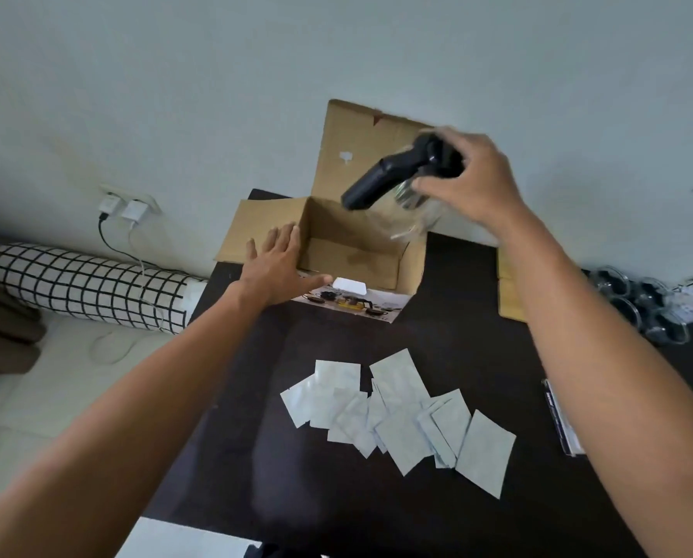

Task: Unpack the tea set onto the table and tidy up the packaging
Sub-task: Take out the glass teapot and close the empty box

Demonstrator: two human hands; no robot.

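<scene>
Gripping glass teapot above open box, right hand, left hand spread on flap.

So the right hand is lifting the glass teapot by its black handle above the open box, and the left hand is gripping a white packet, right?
Not quite. In the head view the left hand lies flat and open on the cardboard box flap, gripping nothing. The right hand does hold the glass teapot above the box.
</scene>
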